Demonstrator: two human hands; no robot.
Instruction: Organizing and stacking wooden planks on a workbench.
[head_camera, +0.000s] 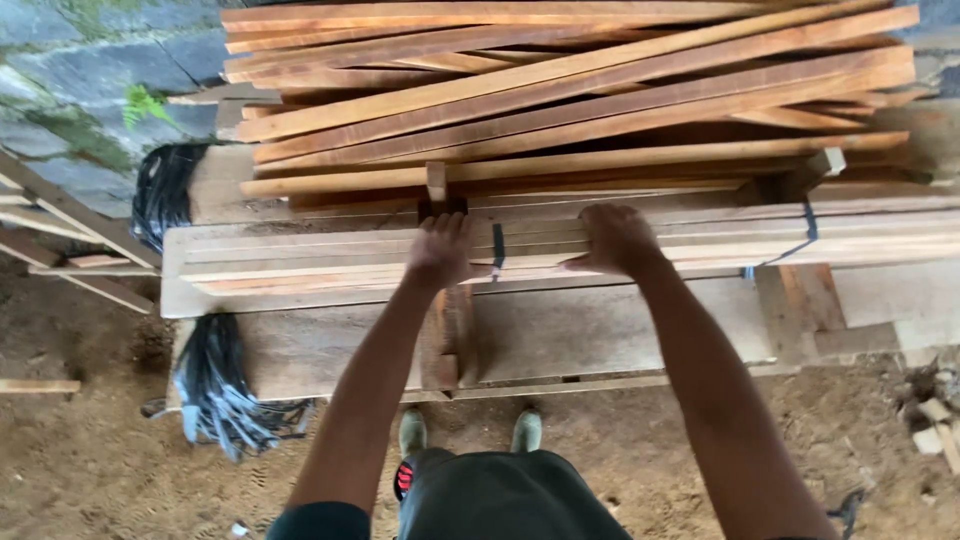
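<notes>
1. Bare brown dirt floor (90, 470) lies underfoot, seen from above by a head-worn camera; a grey stone wall (70, 70) with a small green fern (147, 103) rises at the far left.
2. Straight ahead stands a low bundle of pale wooden slats (330, 260), lying flat and running left to right; a black strap (497, 248) wraps it between the two hands, and a second black strap (805, 235) wraps it further right.
3. Left hand (440, 250) rests palm down on the bundle's top near edge; its fingers (447, 225) lie close together, pointing away from the person, just left of the middle strap.
4. Right hand (615, 240) presses on the same bundle, just right of that strap; its fingers (590, 262) curl over the near edge, though whether they grip a single slat cannot be told.
5. Beyond the fingertips, a loose heap of reddish-orange wooden strips (570, 90) is piled higher, criss-crossing at slight angles.
6. Below the hands, wide planks (580, 335) support the bundle; a hank of black strapping (215, 385) hangs at their left end.
7. Nearest the viewer, dark shorts (500, 495) and two pale shoes (470, 430) show between the forearms.
</notes>
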